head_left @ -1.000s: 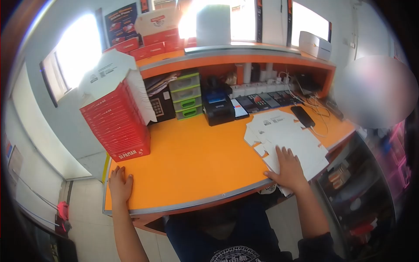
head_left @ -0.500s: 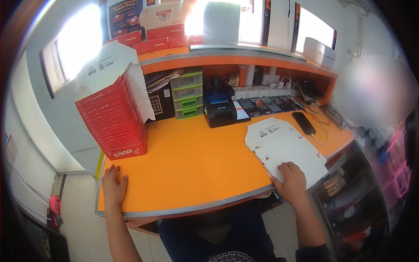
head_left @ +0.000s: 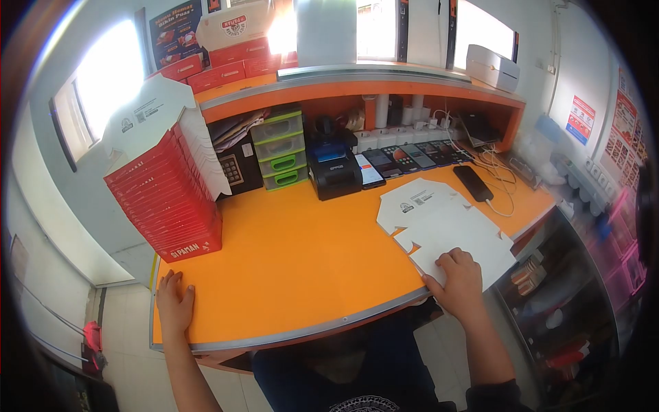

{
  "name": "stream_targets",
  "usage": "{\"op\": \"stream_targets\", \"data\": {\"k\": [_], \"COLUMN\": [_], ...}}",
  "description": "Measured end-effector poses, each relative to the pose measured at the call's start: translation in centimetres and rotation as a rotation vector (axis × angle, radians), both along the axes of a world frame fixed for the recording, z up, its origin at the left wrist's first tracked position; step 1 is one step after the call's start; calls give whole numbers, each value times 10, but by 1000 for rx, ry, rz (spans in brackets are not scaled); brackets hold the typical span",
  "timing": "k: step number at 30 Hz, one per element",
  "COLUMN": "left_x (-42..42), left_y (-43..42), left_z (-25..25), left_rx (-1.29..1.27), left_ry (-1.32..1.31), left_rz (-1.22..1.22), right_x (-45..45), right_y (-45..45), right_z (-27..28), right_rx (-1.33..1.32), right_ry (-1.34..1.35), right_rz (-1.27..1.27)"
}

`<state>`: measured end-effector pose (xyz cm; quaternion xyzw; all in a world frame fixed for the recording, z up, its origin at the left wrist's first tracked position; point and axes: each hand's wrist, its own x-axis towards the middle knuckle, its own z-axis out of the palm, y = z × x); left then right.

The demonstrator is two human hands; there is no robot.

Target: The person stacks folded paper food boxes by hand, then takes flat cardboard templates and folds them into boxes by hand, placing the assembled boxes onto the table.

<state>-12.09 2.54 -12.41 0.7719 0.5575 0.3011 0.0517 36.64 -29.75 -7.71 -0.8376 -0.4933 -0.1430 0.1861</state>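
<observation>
Flat white cardboard box blanks (head_left: pixel 439 226) with printed logos lie on the right of the orange table. On their near left part rests my right hand (head_left: pixel 458 281), thumb apart by the edge and fingers laid over the top sheet. My left hand (head_left: pixel 176 305) lies on the left edge of the table with its fingers stretched and nothing in it. Beyond it stands a tall stack of red boxes (head_left: pixel 171 213) with white open lids (head_left: pixel 147 113), leaning slightly left.
A black printer (head_left: pixel 335 177), clear drawers with green frames (head_left: pixel 281 147) and a black safe (head_left: pixel 240 165) stand along the back. Several phones (head_left: pixel 405 159) lie in a row. A charging phone (head_left: pixel 473 183) with white cable sits beyond the blanks on the orange table (head_left: pixel 295 275).
The view has shifted slightly. A blurred round shape at the right is gone, and wall posters show there. The cut-outs at the blanks' left edge look wider. Both hands stay in about the same places.
</observation>
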Motion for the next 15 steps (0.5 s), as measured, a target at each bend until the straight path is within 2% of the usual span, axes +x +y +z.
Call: {"op": "stream_targets", "data": {"k": [15], "left_x": [0], "left_y": [-1], "left_z": [1], "left_rx": [0], "left_ry": [-10], "left_rz": [-1], "right_x": [4], "right_y": [0], "right_z": [3], "right_rx": [33], "right_ry": [45], "right_rz": [15]}}
